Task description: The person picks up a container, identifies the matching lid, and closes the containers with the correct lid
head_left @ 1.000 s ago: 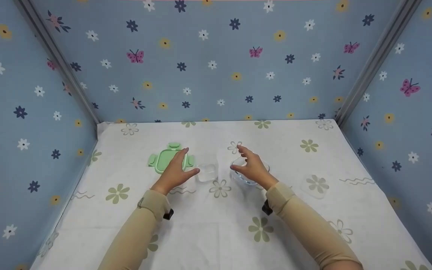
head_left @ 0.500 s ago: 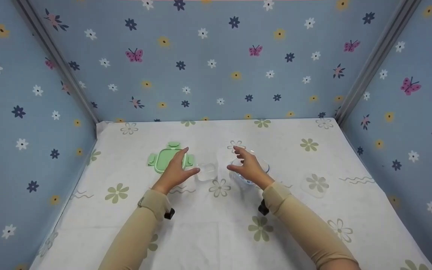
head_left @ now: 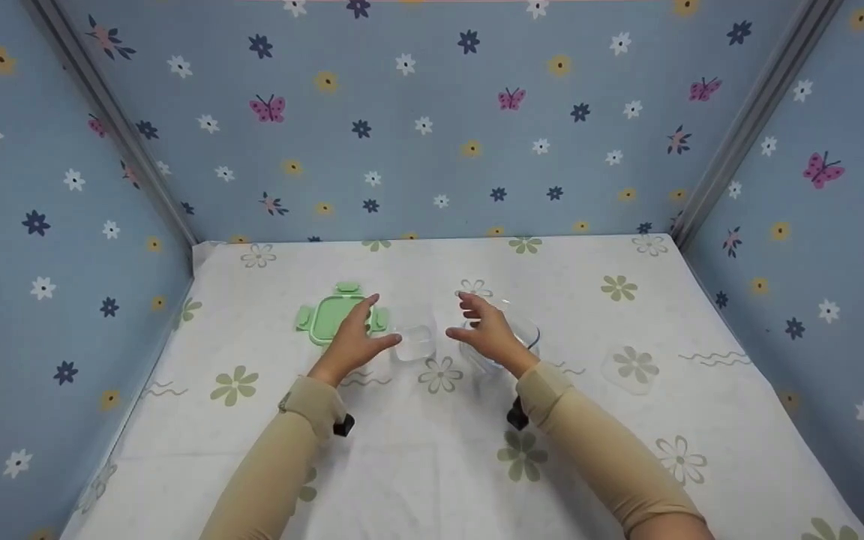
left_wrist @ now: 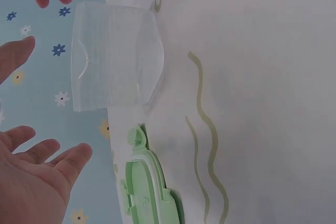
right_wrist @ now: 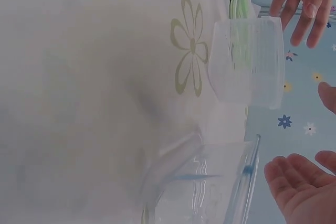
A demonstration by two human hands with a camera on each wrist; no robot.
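Observation:
Between the two hands stands a small translucent plastic container (head_left: 413, 343), upright and apart from the fingers in the left wrist view. My left hand (head_left: 349, 345) hovers by its left side, fingers and thumb spread, holding nothing. Partly behind that hand lies a green lid (head_left: 329, 321) with clip tabs. My right hand (head_left: 493, 337) is over a clear glass container (head_left: 528, 334), fingers relaxed and thumb apart, with nothing held. The right wrist view shows the glass container (right_wrist: 194, 198) below and beside the right hand; in the head view the hand covers part of it.
A flat, clear square piece (head_left: 631, 371), likely see-through plastic, lies to the right on the flowered white tablecloth (head_left: 432, 480). Blue patterned panels (head_left: 432, 165) enclose the table at the back and both sides.
My right hand has shifted a little left, from over the glass container towards the plastic container. The left hand stays almost in place, and the objects keep their places.

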